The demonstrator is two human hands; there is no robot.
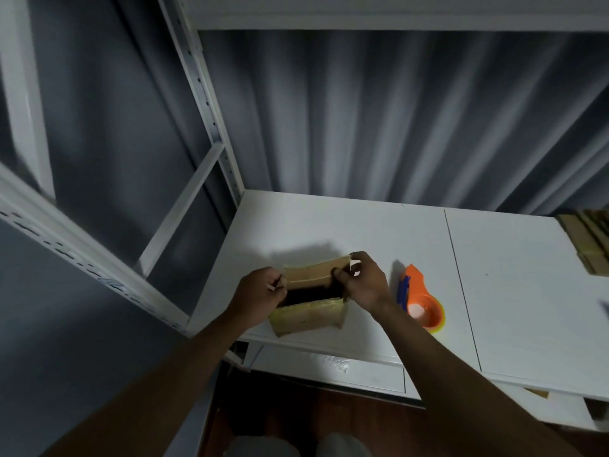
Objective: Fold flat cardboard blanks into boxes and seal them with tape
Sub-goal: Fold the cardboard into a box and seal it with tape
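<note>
A small brown cardboard box (pixel 309 319) stands on the white table (pixel 379 232) near its front left corner, its top open and dark inside. My left hand (pixel 260 291) grips the box's left end, fingers curled over the side flap. At the right end my right hand (pixel 362 280) pinches the far flap, thumb inside the opening. An orange tape dispenser (pixel 421 303) with a blue blade part lies on the table just right of my right hand.
A stack of flat cardboard blanks (pixel 590 242) sits at the table's far right edge. White metal shelf posts (pixel 211 107) rise at the table's back left corner. A grey curtain hangs behind. The table's front edge runs just under the box.
</note>
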